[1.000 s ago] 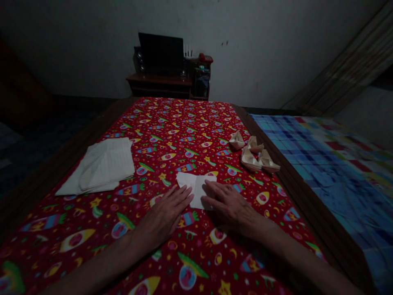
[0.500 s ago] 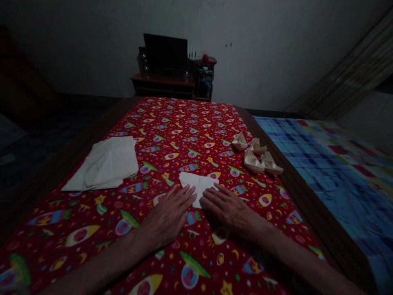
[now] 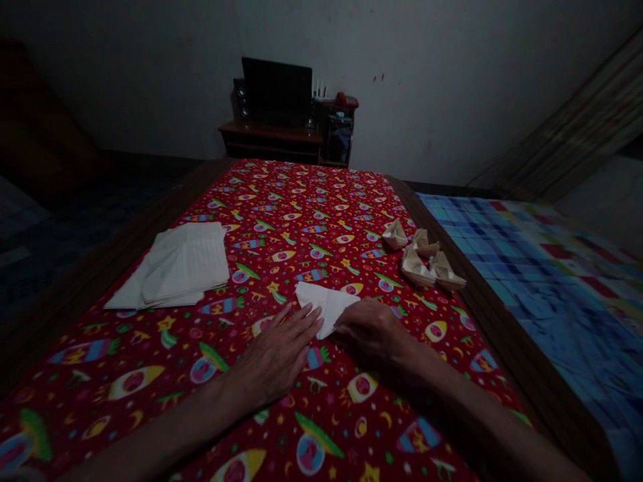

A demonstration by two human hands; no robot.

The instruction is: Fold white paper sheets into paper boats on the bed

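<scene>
Your left hand (image 3: 280, 349) lies flat on paper (image 3: 325, 300), grip open, likely keeping it still; right hand (image 3: 380, 329) pinches its right edge.

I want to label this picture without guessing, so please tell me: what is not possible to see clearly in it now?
All in the head view:
- Right hand: its fingertips, and whether they pinch the paper; the curled hand hides them.
- Paper: its right corner, covered by the right hand.
- Stack: marks and number of sheets; too small and dim.
- Folded shapes: their undersides, hidden by their own sides.
- Blue cloth: its full extent, cut off by the right edge.
</scene>
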